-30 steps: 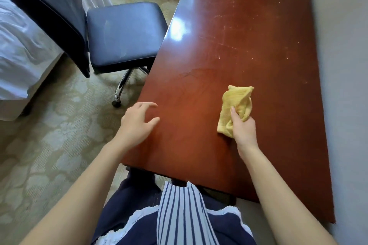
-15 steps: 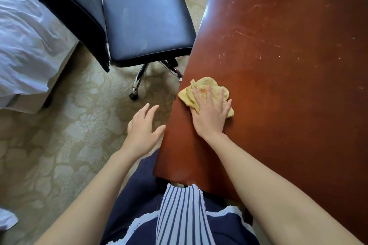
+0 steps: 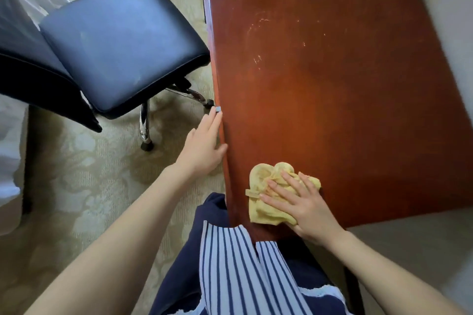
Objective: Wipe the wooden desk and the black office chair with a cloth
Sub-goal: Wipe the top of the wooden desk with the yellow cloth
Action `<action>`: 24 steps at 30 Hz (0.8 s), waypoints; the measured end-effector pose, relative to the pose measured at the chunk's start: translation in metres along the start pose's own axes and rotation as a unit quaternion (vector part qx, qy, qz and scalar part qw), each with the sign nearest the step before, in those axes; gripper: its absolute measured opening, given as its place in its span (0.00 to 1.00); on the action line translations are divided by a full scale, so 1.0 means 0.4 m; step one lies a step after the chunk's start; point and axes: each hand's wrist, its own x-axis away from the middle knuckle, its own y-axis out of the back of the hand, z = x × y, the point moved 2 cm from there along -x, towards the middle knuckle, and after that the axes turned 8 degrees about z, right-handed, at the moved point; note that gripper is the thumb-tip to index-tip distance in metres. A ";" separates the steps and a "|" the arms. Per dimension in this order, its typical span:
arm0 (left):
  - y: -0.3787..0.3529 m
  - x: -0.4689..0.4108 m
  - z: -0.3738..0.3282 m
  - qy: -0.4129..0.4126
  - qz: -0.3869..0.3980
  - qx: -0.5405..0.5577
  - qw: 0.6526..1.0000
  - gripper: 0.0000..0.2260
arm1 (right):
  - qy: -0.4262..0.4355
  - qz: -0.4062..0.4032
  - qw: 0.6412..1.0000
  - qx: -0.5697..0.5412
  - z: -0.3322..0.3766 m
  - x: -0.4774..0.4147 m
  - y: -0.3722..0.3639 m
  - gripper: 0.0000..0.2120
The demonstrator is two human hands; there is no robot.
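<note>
A reddish-brown wooden desk (image 3: 332, 84) fills the right half of the head view, its top marked with pale scratches. A crumpled yellow cloth (image 3: 266, 186) lies on the desk's near left corner. My right hand (image 3: 304, 206) presses flat on the cloth with fingers spread. My left hand (image 3: 204, 148) rests with straight fingers against the desk's left edge. The black office chair (image 3: 122, 41) stands left of the desk, its padded seat close to the desk's edge and its backrest at the far left.
Patterned beige carpet (image 3: 76, 186) covers the floor on the left. A bed with white sheets (image 3: 10, 148) runs along the far left edge. The chair's chrome legs (image 3: 144, 123) reach toward the desk. A pale wall (image 3: 448, 7) borders the desk on the right.
My right hand slid the cloth toward me to the desk's near left corner. My left hand moved from hovering over the floor to the desk's left edge. The view shifted.
</note>
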 end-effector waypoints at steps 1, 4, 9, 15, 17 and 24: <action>-0.001 -0.013 -0.003 -0.012 0.012 -0.019 1.000 0.34 | -0.030 -0.003 0.999 -0.016 -0.020 0.031 0.001 0.32; -0.015 -0.038 -0.010 -0.019 0.059 -0.083 0.995 0.39 | -0.155 -0.010 0.984 -0.083 -0.094 0.100 0.017 0.33; -0.036 -0.034 -0.017 0.001 0.085 -0.134 0.987 0.50 | -0.292 0.002 0.948 -0.130 -0.227 0.087 0.058 0.36; -0.023 -0.005 -0.015 0.023 0.075 -0.161 0.984 0.50 | -0.414 -0.037 0.901 -0.122 -0.307 -0.103 0.105 0.26; -0.032 0.021 -0.012 0.044 0.064 -0.145 0.986 0.49 | -0.418 -0.041 0.899 -0.121 -0.304 -0.179 0.120 0.26; -0.098 0.117 -0.003 0.105 0.048 -0.098 0.989 0.42 | -0.304 -0.035 0.951 -0.052 -0.209 -0.333 0.128 0.27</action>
